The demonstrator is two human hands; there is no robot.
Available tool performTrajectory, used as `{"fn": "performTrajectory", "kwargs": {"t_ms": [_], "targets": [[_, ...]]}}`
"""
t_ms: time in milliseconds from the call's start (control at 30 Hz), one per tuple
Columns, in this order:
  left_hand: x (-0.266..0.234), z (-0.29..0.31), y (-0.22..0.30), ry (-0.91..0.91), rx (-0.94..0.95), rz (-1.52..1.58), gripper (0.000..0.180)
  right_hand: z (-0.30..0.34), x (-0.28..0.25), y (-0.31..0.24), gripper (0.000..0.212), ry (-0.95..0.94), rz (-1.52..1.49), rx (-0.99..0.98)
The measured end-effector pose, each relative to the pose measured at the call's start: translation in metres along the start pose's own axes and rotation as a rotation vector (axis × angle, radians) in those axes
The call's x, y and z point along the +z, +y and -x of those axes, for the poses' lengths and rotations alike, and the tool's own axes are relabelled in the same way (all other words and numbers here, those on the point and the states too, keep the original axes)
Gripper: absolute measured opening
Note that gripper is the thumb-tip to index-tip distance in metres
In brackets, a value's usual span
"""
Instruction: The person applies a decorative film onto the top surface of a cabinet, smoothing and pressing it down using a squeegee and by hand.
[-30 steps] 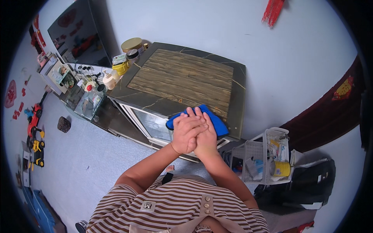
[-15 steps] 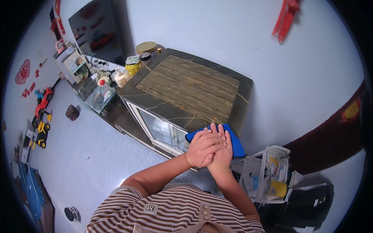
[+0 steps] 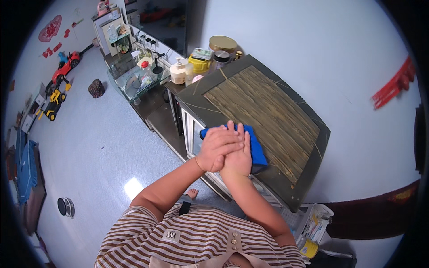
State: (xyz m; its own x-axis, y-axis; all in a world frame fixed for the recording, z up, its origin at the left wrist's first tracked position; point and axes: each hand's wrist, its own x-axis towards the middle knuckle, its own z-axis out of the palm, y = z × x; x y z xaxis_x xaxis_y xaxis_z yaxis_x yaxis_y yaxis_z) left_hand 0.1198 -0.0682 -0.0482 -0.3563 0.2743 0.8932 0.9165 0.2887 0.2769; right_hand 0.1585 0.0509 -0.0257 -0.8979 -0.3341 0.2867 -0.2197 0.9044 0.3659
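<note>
Tabletop (image 3: 268,116): blue cloth (image 3: 256,149) beneath hands (image 3: 220,146)

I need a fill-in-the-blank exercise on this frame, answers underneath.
1. The bare left hand and bare right hand are stacked, the ____ one uppermost.
2. On the dark, veined cabinet top, the fabric cloth beneath the hands is coloured ____.
3. The red fringed wall hanging is on the picture's ____ side.

Missing words: left; blue; right.

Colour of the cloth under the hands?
Bright blue. The cloth shows best in the head view, to the right of the fingers.
</note>
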Motion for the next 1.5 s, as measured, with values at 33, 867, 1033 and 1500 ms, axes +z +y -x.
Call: {"fn": "performTrajectory", "kwargs": {"t_ms": [33, 867, 1033, 1500], "targets": [[-0.010, 0.000, -0.013, 0.002, -0.001, -0.030, 0.059, -0.014, -0.003, -0.008, 0.062, -0.008, -0.020, -0.017], [-0.045, -0.012, -0.050, 0.143, -0.105, -0.134, 0.055, -0.079, -0.015, -0.031, 0.062, -0.018, -0.147, -0.160], [0.000, -0.010, 0.001, 0.125, -0.061, -0.094, 0.054, -0.015, -0.010, 0.010, 0.066, 0.023, -0.177, -0.134], [0.109, -0.007, 0.141, 0.011, -0.013, 0.040, 0.049, 0.147, -0.023, 0.108, 0.062, 0.048, -0.270, 0.042]]}}
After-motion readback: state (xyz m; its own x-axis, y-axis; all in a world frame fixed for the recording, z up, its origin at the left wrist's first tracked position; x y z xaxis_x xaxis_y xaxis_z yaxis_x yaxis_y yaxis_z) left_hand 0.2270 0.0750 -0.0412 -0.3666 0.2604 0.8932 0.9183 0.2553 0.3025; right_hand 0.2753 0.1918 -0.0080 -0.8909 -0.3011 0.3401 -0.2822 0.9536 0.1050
